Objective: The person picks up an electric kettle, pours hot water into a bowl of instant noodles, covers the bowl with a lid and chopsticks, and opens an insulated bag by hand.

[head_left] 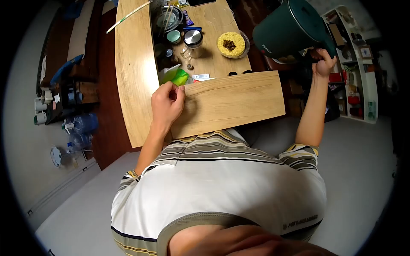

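Observation:
My right hand (pixel 324 63) is closed round the handle of a dark green kettle (pixel 284 30), which is held up in the air, tilted, to the right of the table. Left of the kettle, on the lower tabletop, is a bowl of yellow noodles (pixel 231 44) with a dark brown topping in its middle. My left hand (pixel 168 102) has its fingers curled together at the inner edge of the raised wooden panel (pixel 230 102), close to a green packet (pixel 179 77). Whether anything is between those fingers is hidden.
A glass jar with a metal lid (pixel 193 39), a small teal-topped container (pixel 174 36) and a stacked bowl set with chopsticks (pixel 169 19) stand on the lower tabletop. White shelves (pixel 370 81) are at the right. Large water bottles (pixel 85 123) are at the left.

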{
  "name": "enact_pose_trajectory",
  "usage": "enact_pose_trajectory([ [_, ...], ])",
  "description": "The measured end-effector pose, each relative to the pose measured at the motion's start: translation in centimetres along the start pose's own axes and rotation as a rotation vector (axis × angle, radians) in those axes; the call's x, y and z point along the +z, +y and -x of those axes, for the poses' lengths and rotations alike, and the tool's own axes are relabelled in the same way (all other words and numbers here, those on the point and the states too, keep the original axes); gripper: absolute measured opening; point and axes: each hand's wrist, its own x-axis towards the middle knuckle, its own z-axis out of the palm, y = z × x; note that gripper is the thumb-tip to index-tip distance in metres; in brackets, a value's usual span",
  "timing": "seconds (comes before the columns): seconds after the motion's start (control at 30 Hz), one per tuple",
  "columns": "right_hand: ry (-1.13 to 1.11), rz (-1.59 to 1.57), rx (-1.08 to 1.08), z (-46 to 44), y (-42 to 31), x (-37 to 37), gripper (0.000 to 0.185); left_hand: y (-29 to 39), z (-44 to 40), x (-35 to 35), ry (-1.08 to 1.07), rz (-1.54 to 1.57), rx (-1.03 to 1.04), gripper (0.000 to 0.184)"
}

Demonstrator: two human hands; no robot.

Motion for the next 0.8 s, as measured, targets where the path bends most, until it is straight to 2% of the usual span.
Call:
enact_pose_trajectory([
  [0.07,-0.042,0.022,0.034,-1.0,2.0,-1.8,0.007,2.3,-1.4,2.3,0.044,-0.024,0.083,0.023],
  [0.2,-0.195,0.038,0.113,-3.5,4.8,-5.1,0.012,7.2,-3.7,7.6,0.088,-0.061,0.039,0.025],
  [0.27,-0.275,0.104,0.137,-5.0,6.2,-6.4,0.011,8.4,-4.7,10.7,0.234,-0.117,0.023,0.025],
  [0.37,-0.425,0.079,0.205,-7.4,8.9,-8.4,0.008,8.9,-5.5,14.6,0.421,-0.185,-0.093,0.026],
  [0.5,-0.580,0.057,0.253,-9.5,10.4,-9.1,0.007,10.1,-5.5,18.2,0.412,-0.180,-0.275,0.029],
  [0.73,-0.691,0.094,0.286,-11.6,13.7,-10.2,0.009,8.8,-5.4,21.4,0.570,-0.403,-0.291,0.029],
  [0.8,-0.707,0.119,0.284,-11.6,14.8,-11.1,0.009,8.3,-5.2,21.4,0.552,-0.347,-0.355,0.030],
])
